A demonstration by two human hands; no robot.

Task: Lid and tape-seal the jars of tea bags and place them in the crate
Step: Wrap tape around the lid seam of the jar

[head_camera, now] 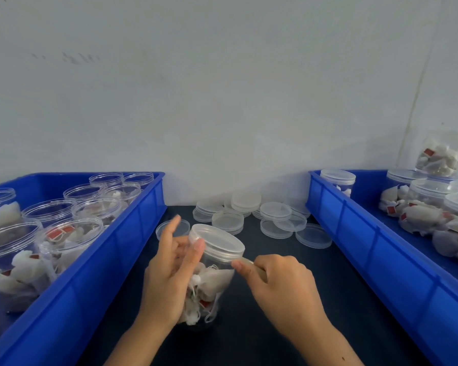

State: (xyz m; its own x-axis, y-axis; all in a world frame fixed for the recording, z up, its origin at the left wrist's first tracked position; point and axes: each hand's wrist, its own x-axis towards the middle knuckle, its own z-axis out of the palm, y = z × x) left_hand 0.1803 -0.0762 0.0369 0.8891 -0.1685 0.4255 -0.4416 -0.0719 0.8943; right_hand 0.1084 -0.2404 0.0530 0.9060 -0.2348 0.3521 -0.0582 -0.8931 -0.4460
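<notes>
A clear jar of tea bags [212, 283] stands tilted on the dark table between my hands, with a translucent lid [218, 241] on top. My left hand [169, 270] holds the jar's left side, thumb against the lid's rim and forefinger raised. My right hand [278, 281] pinches a strip of clear tape [245, 261] that runs to the lid's lower edge on the right.
A blue crate [111, 262] on the left holds several open jars of tea bags. Another blue crate [360, 241] on the right holds lidded jars and loose tea bags. Several loose lids [251, 215] lie at the back of the table by the wall.
</notes>
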